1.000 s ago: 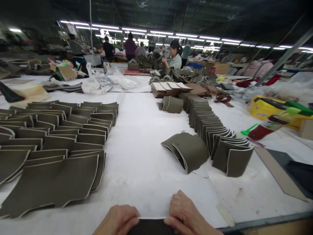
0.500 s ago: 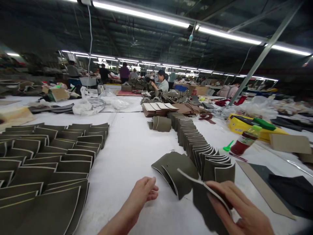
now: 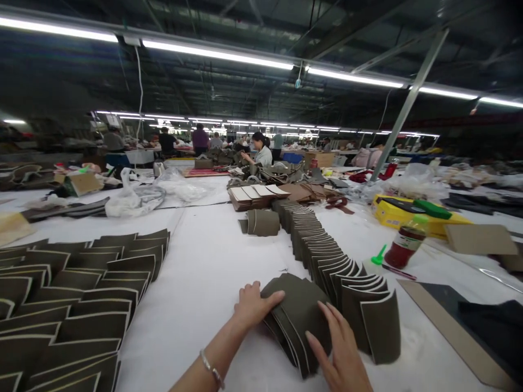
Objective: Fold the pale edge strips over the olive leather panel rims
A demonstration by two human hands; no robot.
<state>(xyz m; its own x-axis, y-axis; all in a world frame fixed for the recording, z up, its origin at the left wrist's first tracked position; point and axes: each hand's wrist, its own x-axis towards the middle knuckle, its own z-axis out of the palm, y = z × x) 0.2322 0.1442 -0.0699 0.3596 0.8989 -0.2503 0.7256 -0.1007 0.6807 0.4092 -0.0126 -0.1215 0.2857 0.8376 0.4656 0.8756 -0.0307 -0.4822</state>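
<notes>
A small pile of curved olive-green panels [image 3: 298, 305] with pale edges lies on the white table before me. My left hand [image 3: 252, 306] is at the pile's left side, its thumb resting on the top panel and its fingers apart from the thumb. From the right, my right hand [image 3: 341, 348] touches the same pile with stretched fingers, thumb and fingers spread. The undersides of the fingers are hidden. Just beyond my right hand, a long row of similar panels [image 3: 327, 256] stands on edge, curving away toward the back.
Rows of overlapping olive panels [image 3: 77, 305] cover the left side. A rolled panel bundle [image 3: 261, 223] lies ahead, with white-topped brown pieces [image 3: 257, 193] behind. At right are a bottle of red liquid [image 3: 406, 242], a yellow box [image 3: 392, 212] and a board [image 3: 453, 326]. A co-worker [image 3: 261, 152] sits farther back.
My right hand has brought the panel it held left onto the pile and its fingers have spread. My left hand has moved up to touch the pile. The view has tilted upward.
</notes>
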